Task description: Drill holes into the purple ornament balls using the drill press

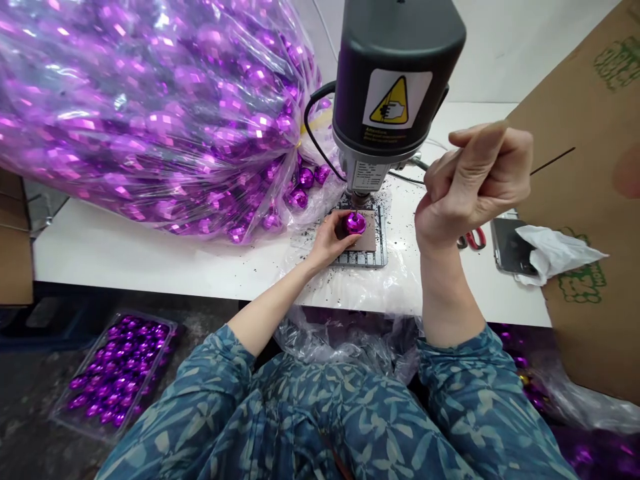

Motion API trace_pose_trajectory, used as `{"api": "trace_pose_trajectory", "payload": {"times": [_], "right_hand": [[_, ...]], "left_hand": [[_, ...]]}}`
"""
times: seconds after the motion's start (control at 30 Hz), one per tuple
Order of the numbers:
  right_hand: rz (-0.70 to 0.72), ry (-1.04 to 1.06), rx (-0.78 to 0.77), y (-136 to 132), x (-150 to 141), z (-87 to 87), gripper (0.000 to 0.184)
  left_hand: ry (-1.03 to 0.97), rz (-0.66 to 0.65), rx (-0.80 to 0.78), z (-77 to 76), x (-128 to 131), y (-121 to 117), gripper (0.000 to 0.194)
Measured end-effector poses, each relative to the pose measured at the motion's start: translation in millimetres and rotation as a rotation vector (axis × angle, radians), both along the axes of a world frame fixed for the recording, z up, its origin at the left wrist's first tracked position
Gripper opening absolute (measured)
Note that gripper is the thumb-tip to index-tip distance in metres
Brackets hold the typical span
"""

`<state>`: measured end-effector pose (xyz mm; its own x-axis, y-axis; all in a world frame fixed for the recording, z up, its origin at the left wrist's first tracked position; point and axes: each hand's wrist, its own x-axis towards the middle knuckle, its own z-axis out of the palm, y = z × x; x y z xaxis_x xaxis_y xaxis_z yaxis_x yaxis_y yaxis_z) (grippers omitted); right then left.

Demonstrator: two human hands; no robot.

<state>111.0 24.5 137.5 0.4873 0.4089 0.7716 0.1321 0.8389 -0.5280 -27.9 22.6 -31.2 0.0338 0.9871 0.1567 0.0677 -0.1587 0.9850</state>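
Observation:
A shiny purple ball (356, 223) sits on a small brown board (369, 240) beneath the bit of a bench drill press (397, 80). My left hand (333, 235) is closed around the ball's left side, thumb at the front and fingers behind. The bit appears to meet the top of the ball, though the exact contact is too small to tell. Under the board lies the slotted metal base (381, 257), scattered with dark shavings. To the right of the drill head, my right hand (475, 170) is raised with its fingers curled; whatever they hold is hidden.
A huge clear bag of purple balls (165, 120) fills the left, with loose balls (299, 198) near its mouth. Red-handled scissors (475, 239), a phone (510, 245) and tissue (555, 250) lie right, beside a cardboard box (590, 200). A clear tray (173, 327) of balls stands lower left.

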Motion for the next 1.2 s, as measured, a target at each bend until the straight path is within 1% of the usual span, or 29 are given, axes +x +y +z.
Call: {"api": "trace_pose_trajectory", "payload": {"times": [0.13,0.23,0.37,0.43,0.5,0.53,0.6,0.67,0.77,0.83,0.87,0.93,1.0,1.03,1.07,1.1,1.13,1.2], "right_hand": [[-0.018,-0.004,-0.007,2,2,-7.1,0.048],[-0.032,0.024,0.013,4,3,-13.5,0.050],[0.043,0.023,0.072,10,9,-30.0,0.041],[0.070,0.001,0.134,12,12,-38.9,0.035],[0.092,-0.013,0.206,13,12,-42.4,0.031],[0.098,-0.012,0.226,13,11,-40.6,0.029],[0.099,0.009,0.228,12,7,-29.1,0.028],[0.094,0.041,0.199,13,2,-8.5,0.029],[0.074,0.089,0.096,21,-4,26.9,0.048],[0.064,0.100,0.016,29,-6,44.7,0.057],[0.062,0.094,-0.018,33,-7,50.7,0.058],[0.069,0.097,-0.076,40,-7,56.8,0.059],[0.103,0.096,-0.089,44,-6,57.3,0.058],[0.117,0.087,-0.078,44,-5,56.5,0.056],[0.116,0.074,-0.061,44,-5,55.5,0.054],[0.108,0.055,-0.046,44,-4,54.5,0.052],[0.094,0.039,-0.039,43,-4,53.8,0.051],[0.078,0.028,-0.038,41,-4,53.1,0.048]], "left_hand": [[-0.029,0.022,-0.027,4.5,1,-2,0.055],[-0.032,0.015,-0.019,6.8,1,-3,0.054],[-0.064,0.000,-0.015,9.0,2,-4,0.053],[-0.081,-0.012,-0.012,10.7,2,-5,0.051],[-0.088,-0.018,-0.016,12.3,2,-5,0.051],[-0.089,-0.017,-0.022,12.9,2,-6,0.053],[-0.085,-0.013,-0.035,13.2,2,-6,0.055],[-0.082,-0.011,-0.041,12.7,2,-6,0.057],[-0.091,-0.011,-0.035,11.3,3,-5,0.055],[-0.085,0.003,-0.036,11.1,5,-5,0.053],[-0.073,0.021,-0.036,11.6,6,-5,0.052],[-0.024,0.077,-0.021,13.9,6,-10,0.051],[0.058,0.112,0.021,18.3,3,-22,0.048],[0.099,0.099,0.055,21.2,0,-32,0.046],[0.133,0.053,0.094,24.4,-4,-45,0.043],[0.162,-0.034,0.130,27.7,-9,-60,0.039],[0.196,-0.161,0.154,31.1,-15,-77,0.037],[0.315,-0.468,0.162,37.2,-28,-109,0.036]]}}
